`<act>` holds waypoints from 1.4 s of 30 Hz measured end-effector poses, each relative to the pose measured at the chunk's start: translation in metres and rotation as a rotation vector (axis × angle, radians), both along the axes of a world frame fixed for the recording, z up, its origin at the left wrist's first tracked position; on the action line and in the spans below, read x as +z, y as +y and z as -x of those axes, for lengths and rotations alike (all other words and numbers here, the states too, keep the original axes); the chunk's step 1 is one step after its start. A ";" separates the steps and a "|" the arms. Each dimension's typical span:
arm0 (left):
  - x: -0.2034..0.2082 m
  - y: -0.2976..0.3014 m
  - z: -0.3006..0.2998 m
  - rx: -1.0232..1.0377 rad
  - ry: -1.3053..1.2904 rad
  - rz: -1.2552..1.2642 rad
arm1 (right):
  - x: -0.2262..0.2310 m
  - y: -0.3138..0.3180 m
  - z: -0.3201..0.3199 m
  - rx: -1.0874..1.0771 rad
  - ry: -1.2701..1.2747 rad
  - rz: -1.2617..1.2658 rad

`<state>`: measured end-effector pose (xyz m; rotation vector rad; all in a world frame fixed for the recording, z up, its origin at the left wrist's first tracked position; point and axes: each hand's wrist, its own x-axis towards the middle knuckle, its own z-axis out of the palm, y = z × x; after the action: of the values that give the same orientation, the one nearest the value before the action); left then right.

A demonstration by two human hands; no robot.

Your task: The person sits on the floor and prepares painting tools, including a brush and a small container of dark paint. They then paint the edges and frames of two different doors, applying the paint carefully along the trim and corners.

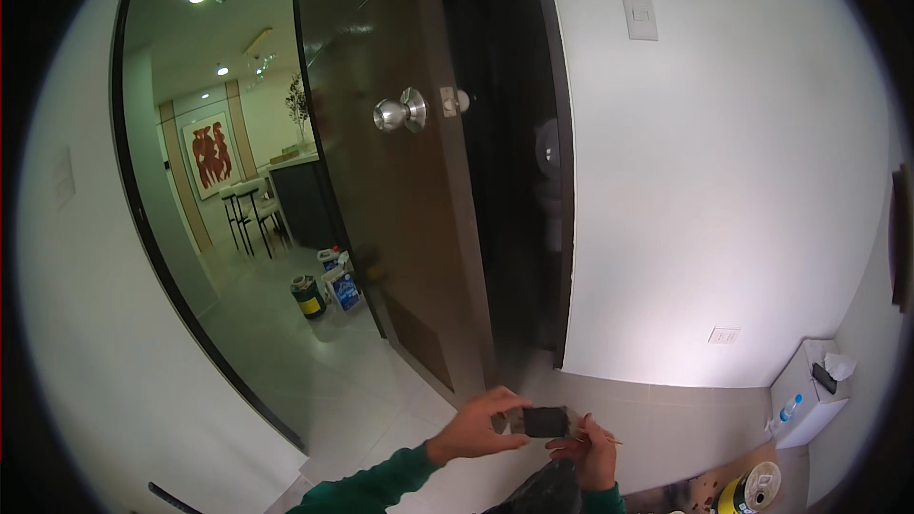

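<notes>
My left hand (pixel 481 424) reaches in from the lower edge in a green sleeve. Its thumb and fingers grip the left end of a small dark rectangular piece (pixel 546 422), whose kind I cannot make out. My right hand (pixel 594 452) is closed at the piece's right end, and a thin light-coloured stick (pixel 614 441) pokes out between its fingers. What sits at the stick's other end is hidden. Just beyond the hands stands a dark brown door (pixel 400 228), partly open, with a round metal knob (pixel 400 111) and a latch plate (pixel 449 102) on its edge.
At the lower right, an opened yellow-and-black can (pixel 752 490) stands on brown sheeting (pixel 681 495). A white box (pixel 807 395) with a bottle beside it is against the wall. Through the doorway, a dark green can (pixel 307 297) and jugs (pixel 340 287) rest on the floor.
</notes>
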<state>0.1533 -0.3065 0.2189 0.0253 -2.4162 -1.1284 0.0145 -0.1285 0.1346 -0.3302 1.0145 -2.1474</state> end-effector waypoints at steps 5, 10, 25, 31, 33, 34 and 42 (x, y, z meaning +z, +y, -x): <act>-0.018 0.015 0.021 -0.080 -0.022 -0.026 | 0.012 0.008 0.000 0.068 0.101 -0.019; -0.023 0.018 0.030 -0.155 -0.071 -0.021 | 0.008 0.016 0.003 0.003 -0.010 -0.007; 0.188 -0.150 0.014 0.631 0.841 0.390 | 0.039 0.056 0.003 -0.153 -0.088 -0.127; 0.260 -0.209 0.059 0.694 0.849 0.650 | 0.023 0.076 0.016 -0.113 -0.005 -0.105; 0.263 -0.217 0.070 0.722 0.901 0.647 | 0.020 0.075 0.015 -0.120 -0.005 -0.122; 0.265 -0.220 0.074 0.737 0.927 0.647 | 0.020 0.075 0.014 -0.125 -0.006 -0.133; 0.276 -0.219 0.087 0.825 0.802 0.711 | 0.016 0.068 -0.020 -0.205 0.002 -0.223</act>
<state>0.0666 -0.5258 0.4952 0.2556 -1.6483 0.1244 0.0344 -0.0606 0.1503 -0.1259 1.3245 -2.1844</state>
